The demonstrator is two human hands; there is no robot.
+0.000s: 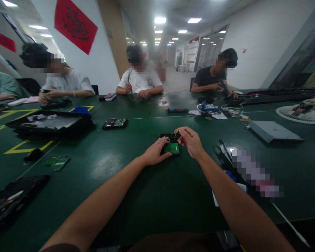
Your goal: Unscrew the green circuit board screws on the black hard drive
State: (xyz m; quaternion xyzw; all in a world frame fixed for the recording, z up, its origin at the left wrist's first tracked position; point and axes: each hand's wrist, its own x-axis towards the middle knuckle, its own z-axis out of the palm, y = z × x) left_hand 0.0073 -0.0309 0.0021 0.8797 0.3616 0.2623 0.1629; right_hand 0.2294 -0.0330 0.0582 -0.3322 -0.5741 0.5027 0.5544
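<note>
A small black hard drive with a green circuit board point(171, 147) lies on the dark green table point(152, 196) in front of me. My left hand point(155, 152) grips its left side, fingers curled against the casing. My right hand point(190, 140) is closed in a pinch around a thin tool with a yellow-green handle point(176, 134), its tip resting on the drive's top edge.
Another drive point(114, 123) lies further back, a black tray point(48, 123) at left, loose green boards point(57, 163) and an opened laptop point(14, 199) near left. Scissors point(222, 152) and a grey case point(274, 130) lie at right. Three persons sit across the table.
</note>
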